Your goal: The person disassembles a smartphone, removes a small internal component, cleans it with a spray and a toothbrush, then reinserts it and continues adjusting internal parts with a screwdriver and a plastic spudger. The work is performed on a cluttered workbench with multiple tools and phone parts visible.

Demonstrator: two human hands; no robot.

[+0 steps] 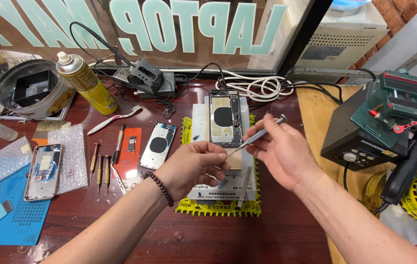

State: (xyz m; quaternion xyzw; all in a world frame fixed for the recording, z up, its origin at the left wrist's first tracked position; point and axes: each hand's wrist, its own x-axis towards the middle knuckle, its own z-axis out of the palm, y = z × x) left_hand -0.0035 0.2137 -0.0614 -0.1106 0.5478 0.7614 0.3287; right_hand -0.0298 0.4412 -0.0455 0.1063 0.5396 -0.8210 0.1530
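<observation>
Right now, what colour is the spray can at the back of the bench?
The spray can is yellow with a white cap, seen clearly in the head view.

Right hand (279,151) grips a slim grey screwdriver (259,135) between the fingers, tip angled down toward the left hand (193,164), whose fingertips are pinched at the tool's tip. Both hands are above a white heating block (198,128) carrying an opened phone housing (225,118). Second phone back shell (158,145) lies just left; brass-handled screwdrivers (100,166) further left
</observation>
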